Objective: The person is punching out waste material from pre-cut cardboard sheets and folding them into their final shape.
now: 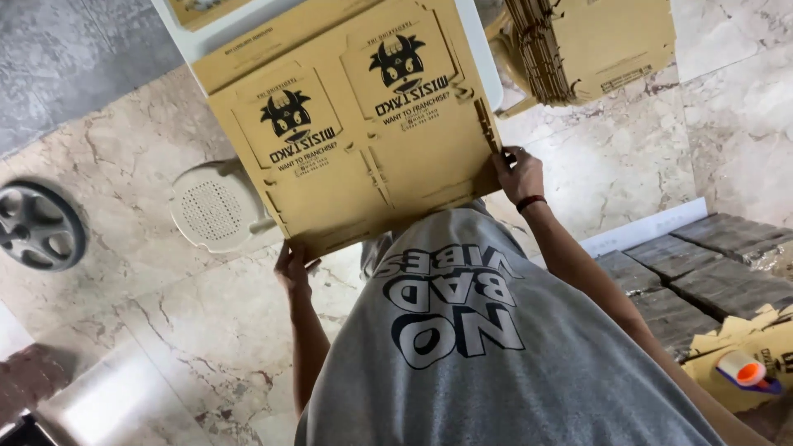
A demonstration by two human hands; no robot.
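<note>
Sheet: one flat tan die-cut corrugated cardboard sheet (355,124), upper centre of the frame, tilted, its far edge over the white table; matte face with two black printed emblems, cut slots and fold lines
Left hand: left hand (293,268), left of centre, fingers curled around the sheet's lower left corner, gripping it
Right hand: right hand (519,175), right of centre, fingers closed on the sheet's right edge; one dark red band on the wrist
Table: one smooth white table (487,58), top of the frame, mostly covered by the sheet
Stack: one pile of tan flat cardboard blanks (595,45), upper right, ridged edges showing
Stool: one round cream plastic stool (211,206) with a perforated seat, left of centre, partly beneath the sheet
Wheel: one grey spoked wheel (37,225), far left
Floor: glossy beige veined marble floor (149,314)
Roll: one white tape roll with orange core (743,369), lower right, lying on cardboard scraps
Garment: one grey printed shirt (479,347), bottom centre
</note>
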